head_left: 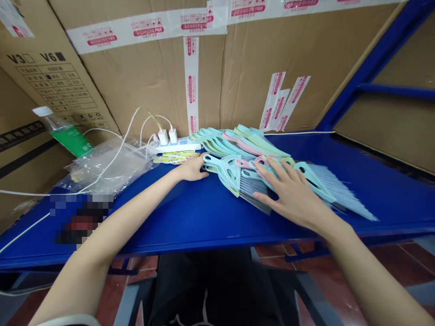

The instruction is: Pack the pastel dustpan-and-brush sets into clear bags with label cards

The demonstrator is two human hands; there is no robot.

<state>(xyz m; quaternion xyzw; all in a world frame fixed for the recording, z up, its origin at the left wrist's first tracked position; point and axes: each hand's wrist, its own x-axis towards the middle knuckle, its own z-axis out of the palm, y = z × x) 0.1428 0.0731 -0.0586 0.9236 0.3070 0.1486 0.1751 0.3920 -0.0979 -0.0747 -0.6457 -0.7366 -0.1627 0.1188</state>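
My left hand is closed at the handle end of a mint-green mini dustpan, which lies over a yellowish one on the blue table. Fanned out over several small brushes with pink and mint handles, my right hand rests with its fingers apart, partly hiding them. Grey brush bristles show between the dustpan and my right thumb. To the right of that hand lie a mint brush handle and wide pale bristles. Behind both hands is a row of mint, yellow and pink dustpans, overlapping.
A white power strip with plugged chargers stands at the back, near yellow packets. At left are a clear plastic bag, a green-labelled bottle and loose white cables. Cardboard walls the back; a blue frame stands at right.
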